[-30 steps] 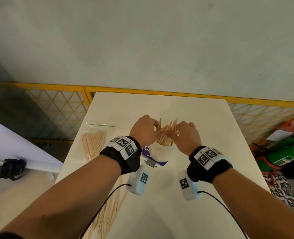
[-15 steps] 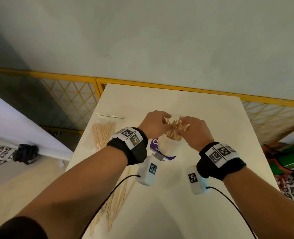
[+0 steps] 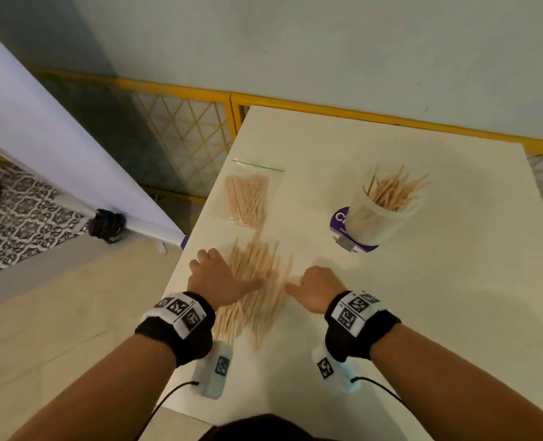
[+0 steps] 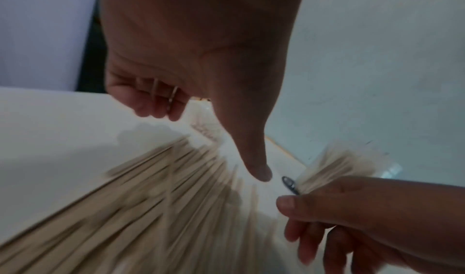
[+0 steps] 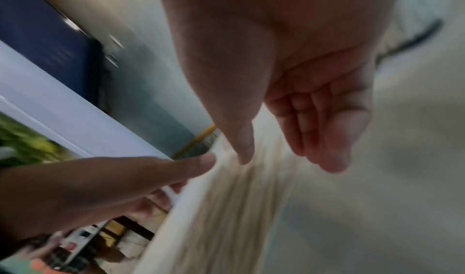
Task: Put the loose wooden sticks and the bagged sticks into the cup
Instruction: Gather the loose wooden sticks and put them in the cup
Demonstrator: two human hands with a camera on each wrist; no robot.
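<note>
Only the head view shows the white plastic cup [image 3: 381, 218] of sticks; wrist views show left hand [image 4: 191, 59] and right hand [image 5: 289, 75] loosely curled, empty, over the pale loose wooden sticks [image 3: 254, 288].

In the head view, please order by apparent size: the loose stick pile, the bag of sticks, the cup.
1. loose stick pile, clearly largest.
2. cup and bag of sticks: they look alike, so I leave them unranked.

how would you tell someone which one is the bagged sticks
On the white table, look along the left edge, beyond the loose sticks. The bagged sticks lie flat there in a clear zip bag with a green strip on top, unlike the upright cup.
</note>
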